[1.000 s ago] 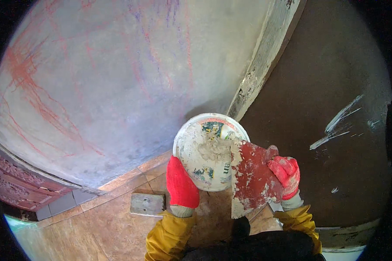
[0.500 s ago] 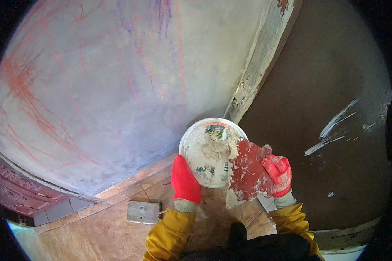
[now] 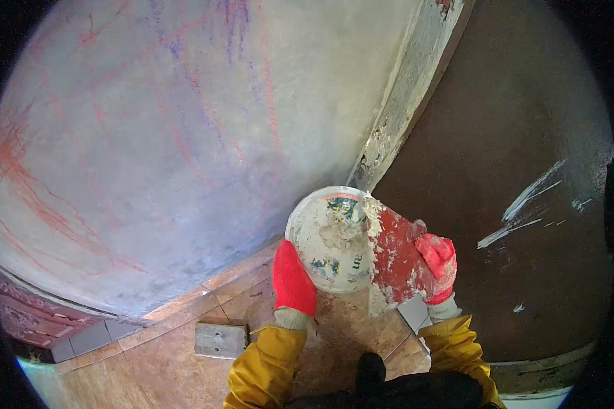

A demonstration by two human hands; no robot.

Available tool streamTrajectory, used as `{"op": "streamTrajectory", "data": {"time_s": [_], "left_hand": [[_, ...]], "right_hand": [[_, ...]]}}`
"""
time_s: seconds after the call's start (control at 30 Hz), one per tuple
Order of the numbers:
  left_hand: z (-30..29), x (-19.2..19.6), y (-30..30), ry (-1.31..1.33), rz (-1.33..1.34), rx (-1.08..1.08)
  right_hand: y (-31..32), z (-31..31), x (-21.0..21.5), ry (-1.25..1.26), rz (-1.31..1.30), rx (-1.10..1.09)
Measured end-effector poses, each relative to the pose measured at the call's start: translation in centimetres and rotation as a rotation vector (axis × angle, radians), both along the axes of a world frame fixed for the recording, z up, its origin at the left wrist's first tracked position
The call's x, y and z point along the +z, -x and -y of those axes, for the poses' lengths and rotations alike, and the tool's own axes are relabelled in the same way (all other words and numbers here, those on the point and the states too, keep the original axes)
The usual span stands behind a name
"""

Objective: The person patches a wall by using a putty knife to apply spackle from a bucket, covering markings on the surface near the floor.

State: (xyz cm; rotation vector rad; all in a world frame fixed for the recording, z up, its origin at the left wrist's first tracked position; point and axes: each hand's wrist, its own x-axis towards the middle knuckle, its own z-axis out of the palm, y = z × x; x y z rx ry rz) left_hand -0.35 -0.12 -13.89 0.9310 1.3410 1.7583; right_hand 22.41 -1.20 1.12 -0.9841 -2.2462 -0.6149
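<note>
A round white bucket lid (image 3: 320,240), with worn print and a smear of putty in its middle, is tilted toward me. My left hand (image 3: 295,279), in a red glove, grips the lid at its lower left rim; the fingertips are hidden. In my right hand (image 3: 438,268), also gloved in red, is a wide red putty knife (image 3: 397,255) spattered with dried putty. Its blade edge carries a ragged strip of pale putty and overlaps the right side of the lid. Whether the blade touches the lid I cannot tell.
A grey-white wall (image 3: 205,123) with red and purple scribbles rises at the left. A rough, chipped corner strip (image 3: 396,123) separates it from a dark brown surface (image 3: 512,136) with white scratches. On the tiled floor (image 3: 157,368) lies a small worn block (image 3: 222,340).
The putty knife has moved slightly right across the lid, and a thicker ridge of putty shows along its edge. The lid, still in my left hand, sits slightly further right.
</note>
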Motion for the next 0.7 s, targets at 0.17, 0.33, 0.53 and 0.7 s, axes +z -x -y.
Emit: {"op": "streamTrajectory", "data": {"time_s": [0.17, 0.33, 0.53, 0.7], "left_hand": [[0.0, 0.4, 0.1, 0.035, -0.32, 0.019], [0.7, 3.0, 1.5, 0.038, -0.41, -0.05], [-0.8, 1.3, 1.4, -0.035, -0.509, 0.054], [-1.3, 0.5, 3.0, 0.064, -0.412, 0.072]], "right_hand": [[1.4, 0.2, 0.7, -0.043, -0.014, -0.01], [3.1, 0.0, 1.4, -0.119, -0.06, -0.005], [0.1, -1.2, -0.1, -0.044, -0.278, 0.143], [-1.0, -1.4, -1.4, 0.089, -0.318, 0.167]]}}
